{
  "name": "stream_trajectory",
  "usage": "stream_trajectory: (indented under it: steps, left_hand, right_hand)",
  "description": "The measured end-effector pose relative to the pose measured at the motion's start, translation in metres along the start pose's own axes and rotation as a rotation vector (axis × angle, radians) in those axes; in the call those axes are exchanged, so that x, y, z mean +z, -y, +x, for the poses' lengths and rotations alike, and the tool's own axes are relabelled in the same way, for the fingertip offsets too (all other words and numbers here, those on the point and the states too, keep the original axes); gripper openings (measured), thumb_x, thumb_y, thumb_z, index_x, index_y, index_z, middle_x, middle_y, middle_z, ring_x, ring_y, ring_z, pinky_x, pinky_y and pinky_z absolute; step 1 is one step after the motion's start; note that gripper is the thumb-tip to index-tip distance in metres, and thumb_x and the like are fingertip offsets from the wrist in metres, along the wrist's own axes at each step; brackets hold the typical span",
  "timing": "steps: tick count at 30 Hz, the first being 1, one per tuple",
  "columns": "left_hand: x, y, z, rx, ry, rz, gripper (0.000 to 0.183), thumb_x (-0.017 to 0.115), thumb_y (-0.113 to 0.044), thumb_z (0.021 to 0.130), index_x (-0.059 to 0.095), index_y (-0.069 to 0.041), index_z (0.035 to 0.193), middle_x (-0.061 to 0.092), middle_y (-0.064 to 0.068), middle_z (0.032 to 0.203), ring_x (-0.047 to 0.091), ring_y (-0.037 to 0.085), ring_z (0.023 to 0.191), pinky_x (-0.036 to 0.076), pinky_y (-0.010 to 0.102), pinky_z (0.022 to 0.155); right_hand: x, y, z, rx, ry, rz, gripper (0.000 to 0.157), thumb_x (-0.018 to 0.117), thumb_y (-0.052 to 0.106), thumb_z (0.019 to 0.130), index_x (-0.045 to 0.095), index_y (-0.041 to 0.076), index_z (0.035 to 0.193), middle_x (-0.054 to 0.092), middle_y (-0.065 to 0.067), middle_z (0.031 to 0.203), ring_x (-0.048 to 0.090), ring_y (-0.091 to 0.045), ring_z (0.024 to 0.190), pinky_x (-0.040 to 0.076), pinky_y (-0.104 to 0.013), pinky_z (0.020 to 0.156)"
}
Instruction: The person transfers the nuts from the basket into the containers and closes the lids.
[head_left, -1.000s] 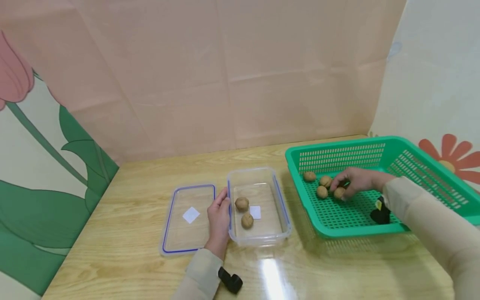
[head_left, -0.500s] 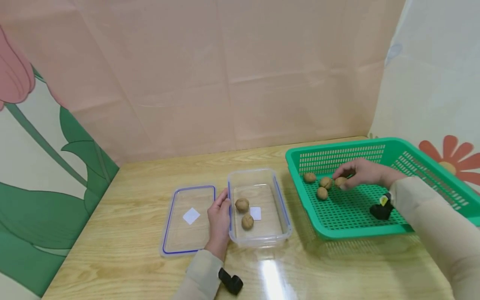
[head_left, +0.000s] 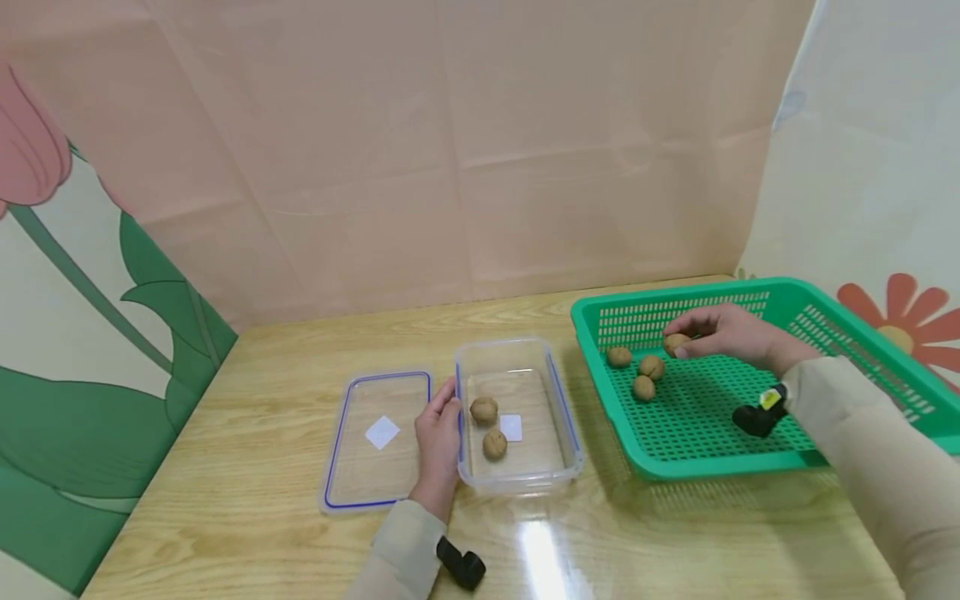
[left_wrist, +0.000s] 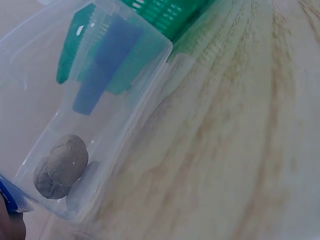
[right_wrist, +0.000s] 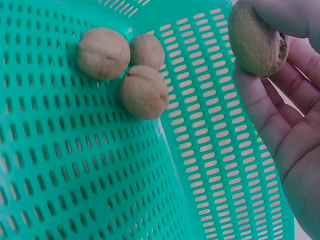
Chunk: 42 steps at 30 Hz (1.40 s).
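Observation:
My right hand (head_left: 718, 335) pinches a walnut (head_left: 675, 342) and holds it a little above the floor of the green basket (head_left: 705, 454). The right wrist view shows that walnut (right_wrist: 257, 39) between my fingertips, with three walnuts (right_wrist: 144, 91) lying together below. In the head view those three (head_left: 643, 387) sit at the basket's left side. My left hand (head_left: 437, 433) grips the left wall of the clear container (head_left: 558, 400), which holds two walnuts (head_left: 483, 409). The left wrist view shows these walnuts (left_wrist: 62, 165) through the container wall.
The container's blue-rimmed lid (head_left: 341, 433) lies flat on the wooden table (head_left: 262, 500), left of my left hand. Paper walls stand behind and to both sides. A black wrist strap (head_left: 756, 417) hangs over the basket.
My right hand has picked one walnut from the group in the basket, lifted it and carried it up and back. The left hand and the container have stayed still.

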<state>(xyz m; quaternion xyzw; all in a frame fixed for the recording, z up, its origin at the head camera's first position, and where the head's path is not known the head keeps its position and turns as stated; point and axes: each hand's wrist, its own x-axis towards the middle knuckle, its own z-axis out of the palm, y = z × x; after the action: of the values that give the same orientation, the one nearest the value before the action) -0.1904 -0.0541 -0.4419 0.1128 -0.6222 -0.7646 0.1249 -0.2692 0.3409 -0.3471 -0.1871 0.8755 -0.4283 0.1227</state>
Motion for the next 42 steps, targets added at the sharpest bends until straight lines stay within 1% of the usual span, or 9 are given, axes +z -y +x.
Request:
stream_trajectory:
  steps: [3,6,12,19,23,26,31,38,42]
  left_hand:
    - [0.000,0.000,0.000,-0.003,-0.002,0.000,0.036,0.048,-0.003,0.090,0.054,-0.001,0.126,0.050,0.013,0.134,0.038,0.027,0.131,0.033,0.037,0.109]
    - [-0.001,0.001,0.000,0.003,-0.002,0.006,0.036,0.048,-0.003,0.090,0.054,0.000,0.126,0.050,0.014,0.134,0.038,0.028,0.131,0.033,0.038,0.110]
    - [-0.001,0.000,0.000,0.010,0.002,0.007,0.036,0.049,-0.004,0.090,0.054,0.000,0.126,0.050,0.014,0.134,0.038,0.028,0.131,0.032,0.038,0.110]
    - [-0.002,-0.002,0.000,0.002,0.002,0.009,0.037,0.049,-0.005,0.090,0.054,-0.002,0.126,0.051,0.013,0.134,0.038,0.026,0.131,0.032,0.037,0.110]
    - [-0.004,-0.002,-0.001,0.000,0.012,0.005,0.037,0.049,-0.005,0.090,0.054,-0.002,0.127,0.050,0.013,0.135,0.038,0.026,0.132,0.032,0.038,0.110]
    - [-0.005,-0.003,-0.001,0.005,0.018,0.004,0.037,0.048,-0.005,0.091,0.053,-0.001,0.127,0.050,0.013,0.135,0.038,0.027,0.132,0.032,0.038,0.110]
    - [-0.005,-0.003,-0.001,0.006,0.017,0.002,0.037,0.049,-0.005,0.090,0.053,-0.001,0.127,0.050,0.013,0.135,0.038,0.026,0.132,0.032,0.038,0.110]
    - [-0.004,-0.005,-0.002,0.004,0.009,0.015,0.037,0.049,-0.005,0.091,0.053,-0.001,0.127,0.050,0.013,0.135,0.038,0.026,0.132,0.031,0.037,0.111]
    - [-0.004,-0.005,-0.003,0.010,0.009,0.025,0.037,0.048,-0.006,0.091,0.052,0.000,0.127,0.049,0.014,0.135,0.037,0.027,0.132,0.030,0.039,0.111]
  right_hand:
    - [0.002,0.003,0.001,-0.020,-0.032,0.017,0.035,0.068,0.006,0.081,0.058,-0.006,0.112,0.067,0.010,0.092,0.062,-0.007,0.085,0.053,-0.021,0.072]
    - [0.005,0.008,0.002,-0.025,-0.062,0.004,0.034,0.068,0.011,0.083,0.058,-0.004,0.112,0.067,0.010,0.093,0.061,-0.005,0.086,0.052,-0.020,0.074]
    - [0.013,0.025,0.004,0.071,-0.143,-0.013,0.046,0.066,0.031,0.085,0.055,0.003,0.119,0.064,0.008,0.099,0.059,-0.006,0.091,0.051,-0.022,0.079]
    - [0.020,0.039,0.007,0.106,-0.236,0.032,0.047,0.067,0.031,0.084,0.055,0.002,0.120,0.063,0.015,0.092,0.058,-0.003,0.088,0.047,-0.018,0.077]
    - [0.025,0.046,0.008,0.129,-0.256,0.029,0.053,0.066,0.035,0.084,0.052,0.003,0.124,0.060,0.019,0.094,0.054,0.000,0.090,0.045,-0.025,0.083]
    - [0.029,0.053,0.010,0.138,-0.278,0.026,0.054,0.066,0.038,0.083,0.053,0.004,0.123,0.059,0.019,0.096,0.052,-0.001,0.092,0.043,-0.026,0.084]
    - [0.036,0.064,0.012,0.128,-0.331,0.050,0.051,0.070,0.039,0.080,0.058,0.005,0.116,0.060,0.016,0.093,0.053,-0.004,0.090,0.046,-0.018,0.076]
    - [0.045,0.076,0.018,0.095,-0.303,0.148,0.046,0.069,0.037,0.081,0.060,0.008,0.115,0.065,0.015,0.095,0.057,-0.006,0.094,0.046,-0.022,0.082]
    - [0.050,0.082,0.021,0.083,-0.279,0.172,0.044,0.069,0.035,0.082,0.060,0.007,0.114,0.067,0.013,0.096,0.058,-0.007,0.094,0.046,-0.025,0.085]
